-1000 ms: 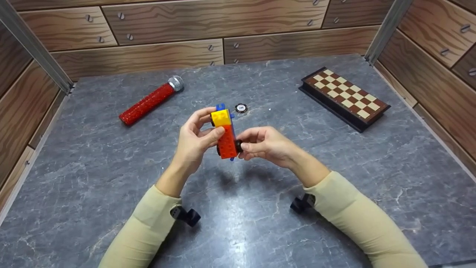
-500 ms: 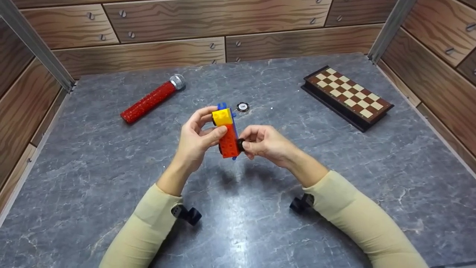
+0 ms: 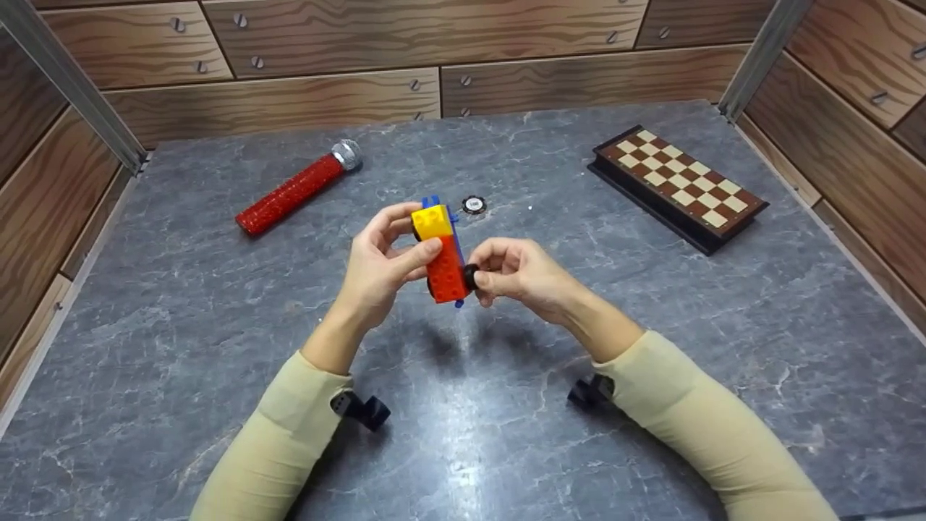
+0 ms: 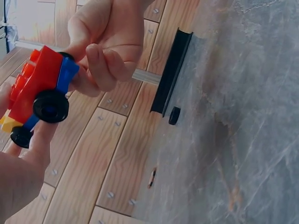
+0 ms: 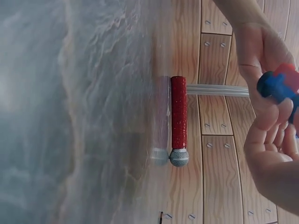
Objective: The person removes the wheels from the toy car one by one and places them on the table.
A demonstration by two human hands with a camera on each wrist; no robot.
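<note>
Red aloft over the table [image 3: 217, 347]: clamps the car [image 3: 446, 278], aligned lengthwise near to far, from its left in the left hand [image 3: 376, 271]; pinches the wheel [image 3: 469, 276] at the car's right flank, near end, with the right hand [image 3: 528, 278], the nearer to it.

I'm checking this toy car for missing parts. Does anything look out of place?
Yes: a loose black wheel lies on the table in the left wrist view, while on the toy car, the blue peg by the yellow block appears bare.
</note>
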